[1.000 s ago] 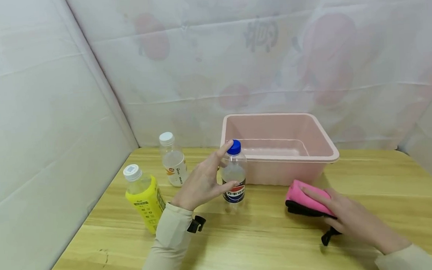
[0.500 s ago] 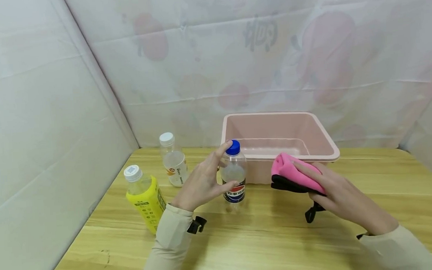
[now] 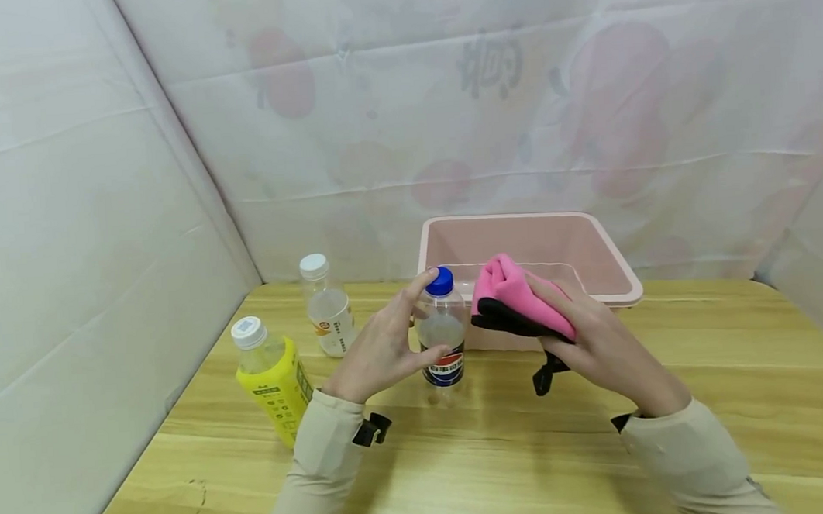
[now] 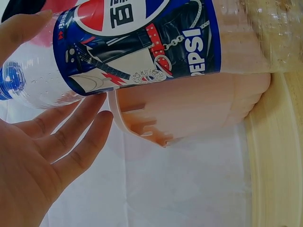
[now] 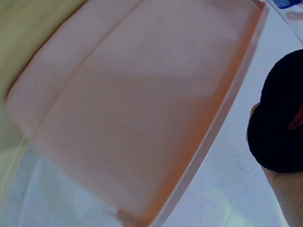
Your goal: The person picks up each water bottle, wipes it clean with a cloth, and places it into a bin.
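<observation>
In the head view my left hand point(image 3: 378, 356) holds a clear plastic Pepsi bottle point(image 3: 445, 365) with a blue cap, upright on the table. The index finger reaches the cap and the thumb lies across the label. The left wrist view shows the thumb in front of the bottle point(image 4: 137, 42) and other fingers behind it. To the right, my right hand point(image 3: 601, 348) grips a folded pink cloth point(image 3: 521, 298) with a black underside and a black strap. It is raised beside the bottle, apart from the table. Its dark side point(image 5: 274, 118) fills the right edge of the right wrist view.
A pink plastic basin point(image 3: 611, 266) stands behind the bottle and cloth. On the left are a yellow-sleeved bottle point(image 3: 279, 392) and a clear bottle with a white cap point(image 3: 330, 312). Fabric walls enclose the back and sides of the wooden table point(image 3: 465, 471).
My right hand has lifted the pink cloth off the table and carried it left, up to the Pepsi bottle. The left hand stays on the bottle with hardly any movement.
</observation>
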Available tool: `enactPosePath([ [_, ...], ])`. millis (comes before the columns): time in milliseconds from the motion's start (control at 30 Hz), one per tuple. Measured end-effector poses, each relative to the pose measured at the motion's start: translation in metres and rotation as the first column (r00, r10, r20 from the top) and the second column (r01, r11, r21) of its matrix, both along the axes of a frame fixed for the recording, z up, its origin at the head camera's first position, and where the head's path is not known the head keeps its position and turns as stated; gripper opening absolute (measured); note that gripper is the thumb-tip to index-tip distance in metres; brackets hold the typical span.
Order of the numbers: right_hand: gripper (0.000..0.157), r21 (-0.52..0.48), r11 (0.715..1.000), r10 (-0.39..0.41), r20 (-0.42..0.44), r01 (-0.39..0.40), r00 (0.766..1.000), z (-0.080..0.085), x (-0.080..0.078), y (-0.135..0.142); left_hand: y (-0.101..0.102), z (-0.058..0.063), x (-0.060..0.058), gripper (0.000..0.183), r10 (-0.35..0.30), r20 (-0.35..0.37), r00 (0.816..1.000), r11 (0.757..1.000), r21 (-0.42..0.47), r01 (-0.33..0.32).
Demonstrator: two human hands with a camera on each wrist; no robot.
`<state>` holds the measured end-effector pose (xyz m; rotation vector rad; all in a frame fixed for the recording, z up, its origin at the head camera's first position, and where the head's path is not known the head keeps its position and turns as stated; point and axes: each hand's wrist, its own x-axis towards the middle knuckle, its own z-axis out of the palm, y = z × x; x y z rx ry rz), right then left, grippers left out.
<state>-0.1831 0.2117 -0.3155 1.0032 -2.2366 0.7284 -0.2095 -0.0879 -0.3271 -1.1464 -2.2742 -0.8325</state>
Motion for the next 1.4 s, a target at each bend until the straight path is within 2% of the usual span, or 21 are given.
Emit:
enactPosePath([
  [167, 0.075, -0.075, 0.997, 0.029, -0.005, -0.03, 1.0, -0.001, -0.002, -0.011, 0.003, 0.0, 0.0, 0.099, -0.029, 0.017, 0.999, 1.0, 0.004, 0.029],
  [333, 0.074, -0.018, 0.999, 0.052, -0.003, -0.052, 0.999, -0.007, -0.002, -0.025, 0.0, 0.0, 0.002, 0.102, -0.028, 0.022, 0.999, 1.0, 0.005, 0.028],
  [467, 0.072, -0.002, 0.998, 0.07, -0.002, -0.07, 0.998, -0.011, -0.002, -0.034, -0.003, 0.003, 0.003, 0.1, -0.061, 0.043, 0.997, 0.998, 0.029, 0.06],
  [700, 0.068, 0.012, 0.999, 0.048, -0.065, -0.048, 0.997, -0.008, -0.001, -0.038, -0.003, 0.007, 0.005, 0.096, -0.088, 0.072, 0.994, 0.995, 0.046, 0.085],
  [833, 0.06, 0.018, 0.999, 0.03, -0.082, -0.029, 0.996, -0.008, 0.001, -0.039, -0.002, 0.006, 0.006, 0.096, -0.096, 0.085, 0.992, 0.994, 0.059, 0.091],
  [1067, 0.044, 0.014, 0.999, 0.033, -0.105, -0.032, 0.994, -0.009, 0.006, -0.036, 0.001, 0.003, 0.009, 0.096, -0.134, 0.155, 0.979, 0.988, 0.093, 0.121],
  [1233, 0.04, 0.086, 0.995, 0.052, -0.076, -0.045, 0.996, -0.009, 0.007, -0.035, -0.001, 0.003, 0.01, 0.097, -0.134, 0.184, 0.974, 0.987, 0.112, 0.115],
  [1333, 0.044, 0.197, 0.98, 0.042, -0.022, -0.037, 0.999, -0.011, 0.005, -0.036, -0.005, 0.003, 0.01, 0.096, -0.121, 0.183, 0.976, 0.989, 0.111, 0.102],
  [1400, 0.046, 0.295, 0.955, 0.014, 0.039, -0.025, 0.999, -0.014, 0.004, -0.039, -0.007, 0.004, 0.01, 0.096, -0.107, 0.163, 0.981, 0.991, 0.1, 0.092],
])
